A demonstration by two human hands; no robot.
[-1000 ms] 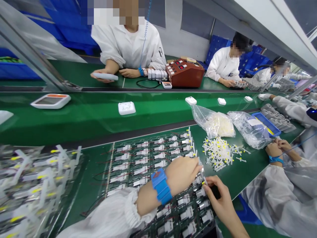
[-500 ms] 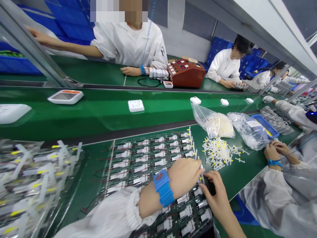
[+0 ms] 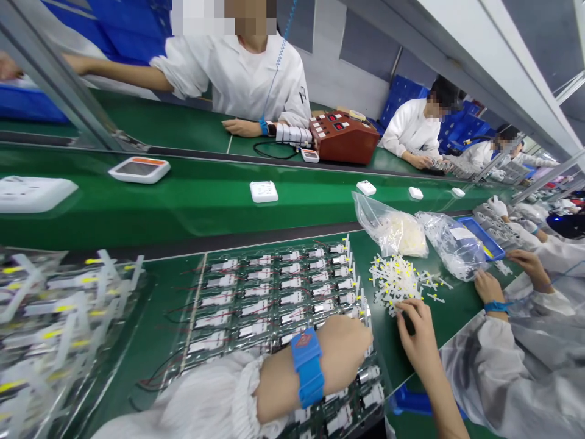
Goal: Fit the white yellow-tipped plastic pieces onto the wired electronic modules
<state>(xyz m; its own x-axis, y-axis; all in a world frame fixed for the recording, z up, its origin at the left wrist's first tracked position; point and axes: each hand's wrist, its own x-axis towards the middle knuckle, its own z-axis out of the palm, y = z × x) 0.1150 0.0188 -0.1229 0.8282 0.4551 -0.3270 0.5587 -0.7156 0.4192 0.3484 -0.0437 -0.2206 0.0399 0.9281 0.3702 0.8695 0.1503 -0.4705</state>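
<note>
Your left hand point(image 3: 345, 344) bends over the right side of the tray point(image 3: 233, 317); its fingertips are hidden, so you cannot tell what they grip. Your right hand point(image 3: 418, 332) reaches the near edge of the pile point(image 3: 395, 277); whether its fingertips pinch a piece is unclear. White parts point(image 3: 292, 298) lie beyond your left hand, some covered by your wrist; the tray's near end is cut off.

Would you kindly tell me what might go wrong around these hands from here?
The right hand is at the edge of the loose pile of white-and-yellow pieces, so a nudge could scatter some. The left sleeve lies close to thin trailing wires, which might snag if the arm moves.
</note>
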